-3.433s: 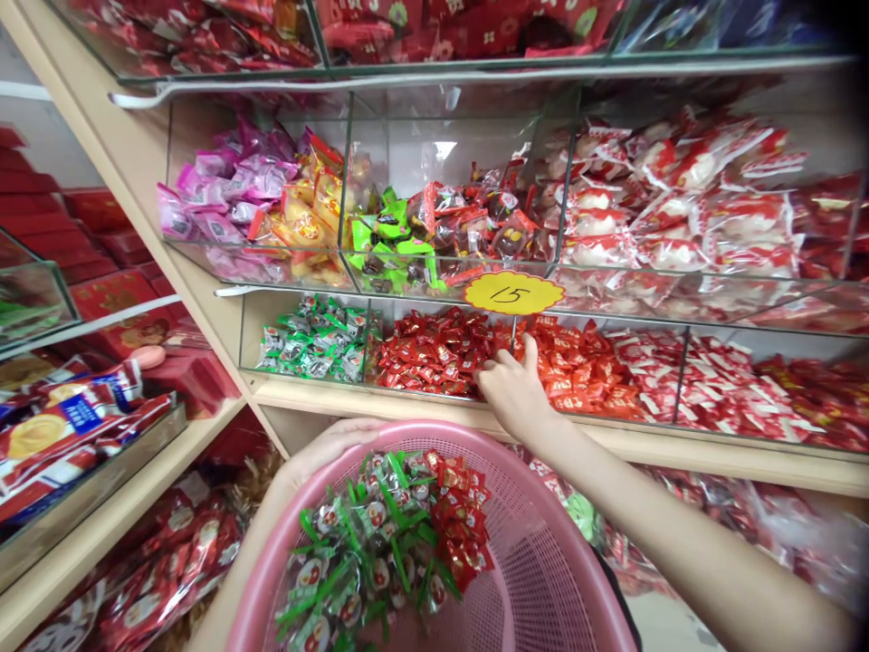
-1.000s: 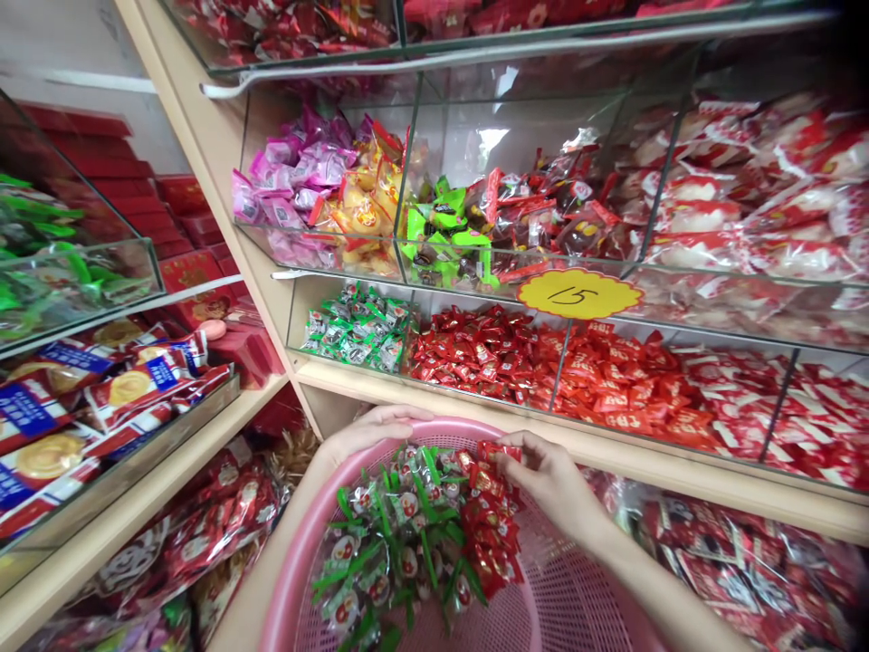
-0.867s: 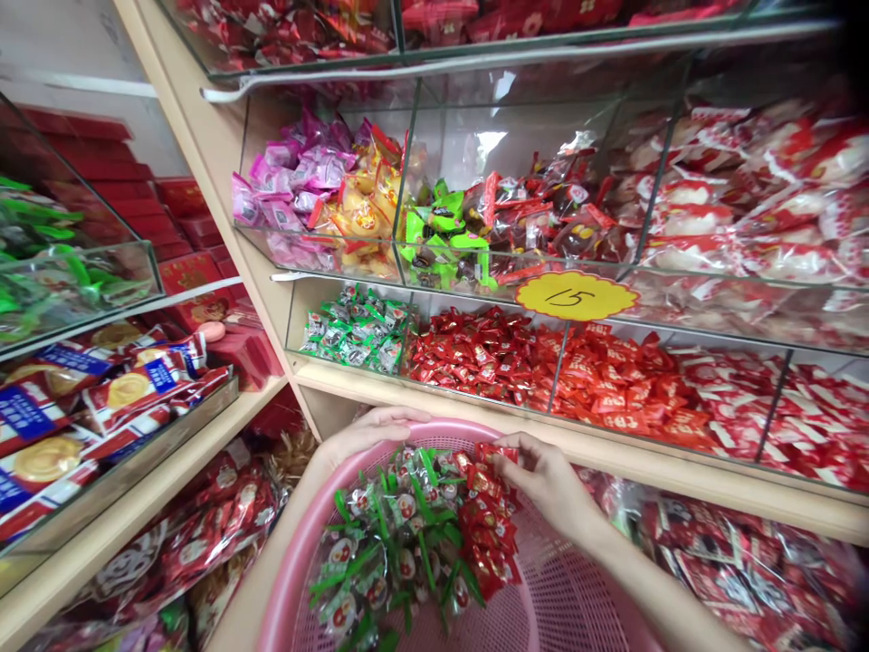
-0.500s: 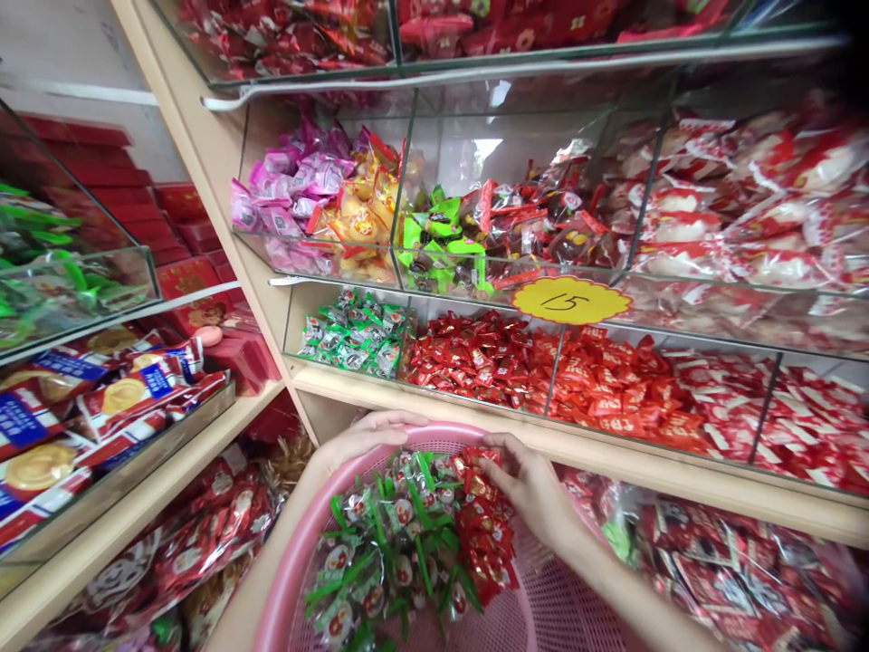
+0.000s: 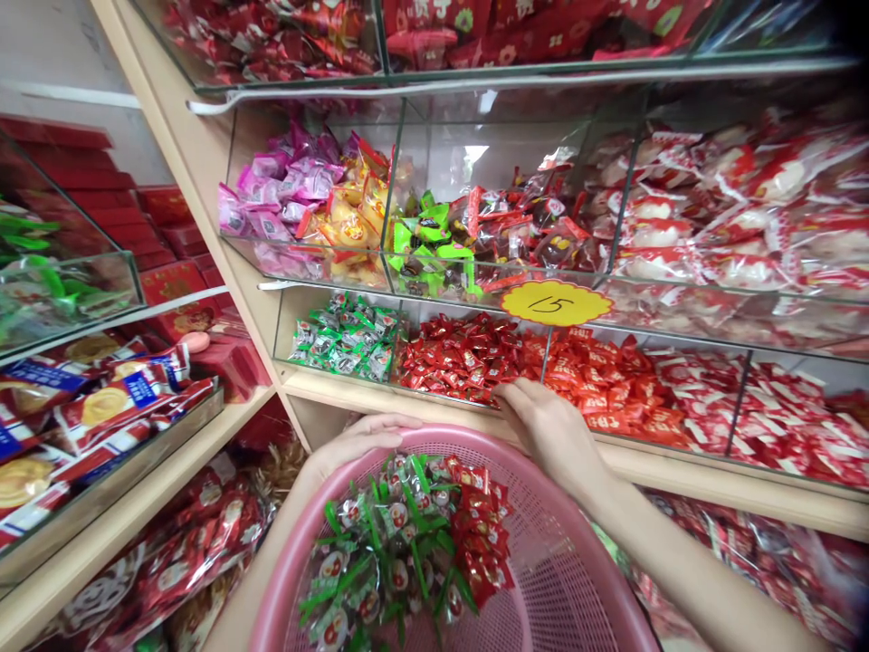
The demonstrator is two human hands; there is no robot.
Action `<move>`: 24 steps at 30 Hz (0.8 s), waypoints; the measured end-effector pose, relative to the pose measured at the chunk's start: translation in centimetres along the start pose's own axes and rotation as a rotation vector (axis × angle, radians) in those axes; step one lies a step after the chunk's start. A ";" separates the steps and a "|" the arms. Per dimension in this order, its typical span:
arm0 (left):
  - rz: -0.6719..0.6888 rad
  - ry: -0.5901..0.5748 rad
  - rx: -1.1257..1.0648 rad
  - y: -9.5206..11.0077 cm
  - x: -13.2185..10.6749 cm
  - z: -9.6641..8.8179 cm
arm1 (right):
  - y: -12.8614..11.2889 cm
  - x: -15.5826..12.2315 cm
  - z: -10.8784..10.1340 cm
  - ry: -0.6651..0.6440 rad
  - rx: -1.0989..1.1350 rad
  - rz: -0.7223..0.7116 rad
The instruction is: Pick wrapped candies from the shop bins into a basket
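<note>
My left hand (image 5: 359, 436) curls over the far rim of a pink mesh basket (image 5: 563, 580) and holds it. Green-wrapped candies (image 5: 370, 552) and small red candies (image 5: 483, 534) lie heaped in the basket. My right hand (image 5: 547, 433) reaches over the rim to the front edge of the glass bin of small red candies (image 5: 462, 355). Its fingers are bent down at the bin's front edge, and whether they hold a candy is hidden.
A yellow price tag (image 5: 555, 303) reading 15 hangs on the glass above. Beside the red bin sit green candies (image 5: 346, 333) on the left and more red packets (image 5: 611, 385) on the right. Cookie packs (image 5: 101, 407) fill a left shelf.
My right hand has left the red candies in the basket and moved up and forward to the red candy bin. The left hand has stayed on the rim.
</note>
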State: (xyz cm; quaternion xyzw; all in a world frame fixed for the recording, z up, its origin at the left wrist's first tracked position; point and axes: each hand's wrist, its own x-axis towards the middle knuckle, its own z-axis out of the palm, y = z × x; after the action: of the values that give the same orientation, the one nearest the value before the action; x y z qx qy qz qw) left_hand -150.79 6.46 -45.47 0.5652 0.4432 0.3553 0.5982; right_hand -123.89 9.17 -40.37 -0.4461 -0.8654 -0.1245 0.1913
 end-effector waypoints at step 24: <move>-0.021 -0.019 0.035 0.0 0.3 -0.2 | -0.6 -1.3 -0.4 0.073 0.530 0.124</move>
State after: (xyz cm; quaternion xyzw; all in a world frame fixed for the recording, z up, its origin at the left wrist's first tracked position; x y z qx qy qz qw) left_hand -150.88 6.80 -45.49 0.5742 0.4496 0.3357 0.5963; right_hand -123.59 7.68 -40.61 -0.4278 -0.8314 0.1020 0.3397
